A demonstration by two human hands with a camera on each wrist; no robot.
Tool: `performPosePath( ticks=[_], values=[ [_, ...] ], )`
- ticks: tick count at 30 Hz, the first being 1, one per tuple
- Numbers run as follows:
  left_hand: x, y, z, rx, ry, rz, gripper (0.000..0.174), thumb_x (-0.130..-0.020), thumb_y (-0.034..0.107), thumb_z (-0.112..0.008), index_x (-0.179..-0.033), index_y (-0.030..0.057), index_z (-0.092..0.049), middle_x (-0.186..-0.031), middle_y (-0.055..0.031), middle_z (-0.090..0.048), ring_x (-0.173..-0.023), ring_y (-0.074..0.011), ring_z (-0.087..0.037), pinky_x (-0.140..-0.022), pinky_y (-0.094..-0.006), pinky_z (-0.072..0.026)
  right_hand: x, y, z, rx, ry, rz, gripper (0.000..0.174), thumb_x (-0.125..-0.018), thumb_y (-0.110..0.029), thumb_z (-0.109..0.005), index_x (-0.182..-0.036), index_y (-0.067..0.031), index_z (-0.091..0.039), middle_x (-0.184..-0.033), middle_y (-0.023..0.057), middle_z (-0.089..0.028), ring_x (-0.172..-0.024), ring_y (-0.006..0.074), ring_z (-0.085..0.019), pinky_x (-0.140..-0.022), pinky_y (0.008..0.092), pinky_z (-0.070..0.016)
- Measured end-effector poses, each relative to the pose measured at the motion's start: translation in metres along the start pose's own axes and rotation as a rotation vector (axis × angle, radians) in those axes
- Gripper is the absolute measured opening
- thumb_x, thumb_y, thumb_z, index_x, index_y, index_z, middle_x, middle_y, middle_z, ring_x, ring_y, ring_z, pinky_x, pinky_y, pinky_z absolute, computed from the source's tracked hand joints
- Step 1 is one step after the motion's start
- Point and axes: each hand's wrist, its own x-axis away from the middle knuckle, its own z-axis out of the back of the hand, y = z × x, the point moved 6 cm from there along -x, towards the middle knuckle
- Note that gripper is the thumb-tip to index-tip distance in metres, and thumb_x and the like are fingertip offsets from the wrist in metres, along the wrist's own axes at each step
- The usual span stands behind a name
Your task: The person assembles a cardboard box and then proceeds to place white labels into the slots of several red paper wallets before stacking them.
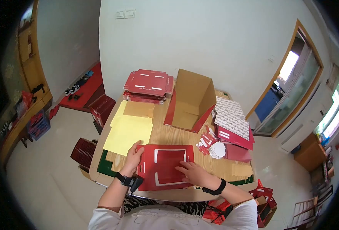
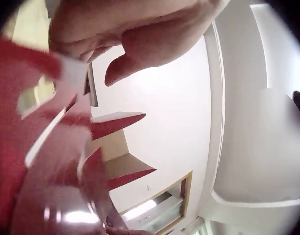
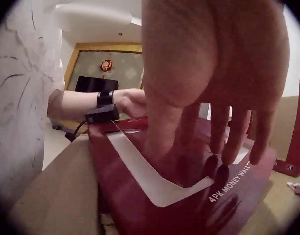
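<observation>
A glossy red cardboard panel (image 1: 169, 180), printed "4PK MONEY WALL…" in the right wrist view, lies at the table's near edge. White bracket-shaped bands mark its face around a darker red rectangle, and a small slot shows near its left edge. My left hand (image 1: 133, 159) is at that edge, its fingers against the panel and partly hidden; the thumb (image 2: 121, 68) stands clear of the card in the left wrist view. From the right, my right hand (image 1: 197, 174) rests on the face with extended fingers (image 3: 233, 132) pointing down onto the card.
Behind stand a stack of flat red cardboard pieces (image 1: 148, 82) and an open brown carton (image 1: 186, 99). Yellow sheets (image 1: 129, 132) lie left. To the right are patterned white sheets (image 1: 230, 119), red cards (image 1: 238, 153), white round pieces (image 1: 217, 150) and small red-and-white scraps (image 1: 206, 140).
</observation>
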Motion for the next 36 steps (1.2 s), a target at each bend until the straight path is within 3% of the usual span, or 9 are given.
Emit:
performPosePath(
  ticks=[2, 5, 9, 12, 19, 22, 25, 28, 36],
  values=[
    [0.003, -0.005, 0.010, -0.101, 0.104, -0.056, 0.044, -0.092, 0.009, -0.051, -0.133, -0.0008, -0.038, -0.124, -0.0145, -0.051, -0.113, -0.0202, -0.050, -0.096, -0.0293, -0.0407, -0.001, 0.001, -0.015, 0.023, -0.052, -0.048, 0.067, -0.078, -0.033, -0.065, -0.137, -0.0163, -0.036, -0.137, 0.0164, -0.039, -0.117, 0.0347, -0.046, -0.095, 0.0435, -0.0399],
    [0.025, 0.019, 0.017, -0.512, 0.108, -0.309, 0.051, -0.092, 0.009, -0.051, -0.138, 0.0009, -0.030, -0.129, -0.0155, -0.047, -0.119, -0.0215, -0.046, -0.099, -0.0300, -0.0376, -0.001, 0.000, -0.022, 0.037, -0.100, -0.111, 0.069, -0.078, -0.036, -0.065, -0.138, -0.0168, -0.036, -0.140, 0.0166, -0.035, -0.123, 0.0349, -0.042, -0.099, 0.0438, -0.0363],
    [0.056, 0.005, 0.017, 0.021, -0.122, 0.164, 0.052, -0.092, 0.007, -0.051, -0.139, 0.0016, -0.030, -0.129, -0.0135, -0.045, -0.117, -0.0204, -0.047, -0.098, -0.0302, -0.0393, -0.001, -0.005, -0.021, 0.143, -0.051, -0.064, 0.071, -0.078, -0.038, -0.065, -0.139, -0.0173, -0.034, -0.143, 0.0188, -0.031, -0.127, 0.0358, -0.036, -0.103, 0.0443, -0.0318],
    [0.070, -0.012, 0.015, 0.191, -0.167, 0.362, 0.050, -0.092, 0.007, -0.051, -0.137, -0.0006, -0.032, -0.127, -0.0126, -0.048, -0.114, -0.0211, -0.050, -0.097, -0.0323, -0.0414, -0.002, -0.005, -0.020, 0.113, -0.025, -0.050, 0.074, -0.078, -0.043, -0.064, -0.139, -0.0173, -0.033, -0.143, 0.0219, -0.029, -0.129, 0.0371, -0.034, -0.104, 0.0453, -0.0294],
    [0.075, -0.009, -0.002, 0.308, -0.234, 0.558, 0.051, -0.092, 0.008, -0.050, -0.138, 0.0011, -0.029, -0.130, -0.0148, -0.045, -0.117, -0.0235, -0.048, -0.096, -0.0357, -0.0428, -0.006, -0.006, -0.023, 0.004, 0.041, -0.021, 0.079, -0.077, -0.052, -0.062, -0.141, -0.0173, -0.031, -0.140, 0.0298, -0.028, -0.127, 0.0434, -0.033, -0.104, 0.0485, -0.0290],
    [0.064, -0.022, -0.007, 0.344, -0.283, 0.624, 0.051, -0.092, 0.008, -0.050, -0.138, 0.0011, -0.030, -0.130, -0.0135, -0.044, -0.117, -0.0213, -0.047, -0.096, -0.0350, -0.0425, -0.006, -0.007, -0.023, 0.005, 0.047, -0.018, 0.080, -0.076, -0.053, -0.062, -0.141, -0.0177, -0.030, -0.139, 0.0306, -0.029, -0.127, 0.0442, -0.034, -0.103, 0.0492, -0.0301],
    [0.057, -0.021, -0.004, 0.162, -0.199, 0.446, 0.061, -0.089, 0.010, -0.056, -0.140, 0.0004, -0.026, -0.137, -0.0177, -0.036, -0.121, -0.0221, -0.043, -0.098, -0.0356, -0.0388, -0.004, -0.007, -0.022, 0.005, 0.059, -0.029, 0.081, -0.076, -0.053, -0.062, -0.141, -0.0175, -0.030, -0.138, 0.0308, -0.029, -0.127, 0.0445, -0.034, -0.102, 0.0499, -0.0312],
    [0.064, -0.007, -0.002, 0.166, -0.143, 0.466, 0.055, -0.089, 0.010, -0.055, -0.138, 0.0017, -0.031, -0.126, -0.0087, -0.045, -0.112, -0.0165, -0.048, -0.091, -0.0307, -0.0421, 0.000, -0.005, -0.024, -0.012, 0.070, -0.042, 0.081, -0.076, -0.053, -0.062, -0.141, -0.0169, -0.030, -0.138, 0.0311, -0.029, -0.127, 0.0448, -0.033, -0.102, 0.0505, -0.0319],
    [0.068, -0.011, 0.012, 0.168, -0.136, 0.507, 0.057, -0.087, 0.009, -0.058, -0.137, 0.0019, -0.032, -0.124, -0.0077, -0.048, -0.108, -0.0153, -0.050, -0.088, -0.0296, -0.0430, -0.003, -0.004, -0.029, -0.044, 0.016, -0.054, 0.078, -0.079, -0.054, -0.059, -0.140, -0.0150, -0.031, -0.140, 0.0320, -0.026, -0.130, 0.0464, -0.028, -0.104, 0.0501, -0.0304]
  ],
)
